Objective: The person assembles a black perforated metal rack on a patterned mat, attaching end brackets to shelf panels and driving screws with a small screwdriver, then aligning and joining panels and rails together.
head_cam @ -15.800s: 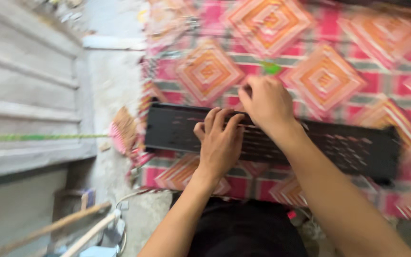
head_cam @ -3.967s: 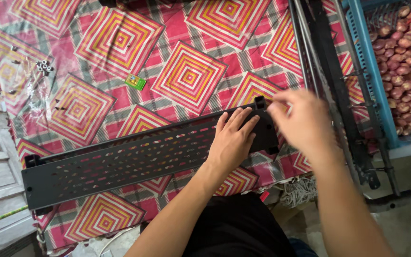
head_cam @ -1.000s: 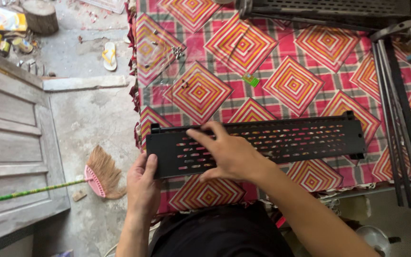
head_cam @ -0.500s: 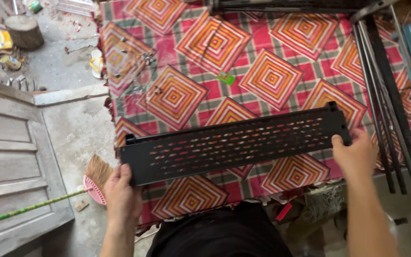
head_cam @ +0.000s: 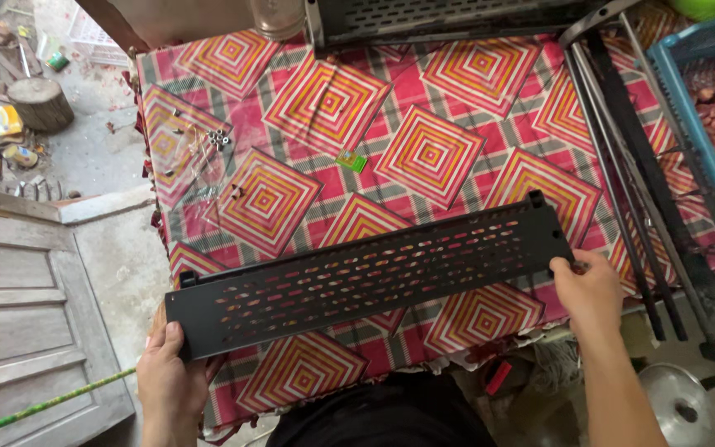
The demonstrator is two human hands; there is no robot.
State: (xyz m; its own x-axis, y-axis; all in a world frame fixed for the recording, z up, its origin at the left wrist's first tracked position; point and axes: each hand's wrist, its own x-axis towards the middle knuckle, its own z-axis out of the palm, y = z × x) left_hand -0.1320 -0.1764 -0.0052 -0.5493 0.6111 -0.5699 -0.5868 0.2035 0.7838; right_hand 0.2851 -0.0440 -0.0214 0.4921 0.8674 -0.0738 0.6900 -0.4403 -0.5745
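The perforated black panel is held at both ends, left hand and right hand fingers clamped; level placement on the counter is judged next.

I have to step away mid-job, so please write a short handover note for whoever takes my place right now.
Left hand: grips the left end of the black perforated shelf panel.
Right hand: holds its right end.
The panel is slanted over the patterned cloth.
Small screws and nuts lie loose on the cloth at upper left; black metal rods lie to the right; a second perforated panel is at the far edge.
Done: nothing is joined to the panel.
Left: the screws and rods are unused.
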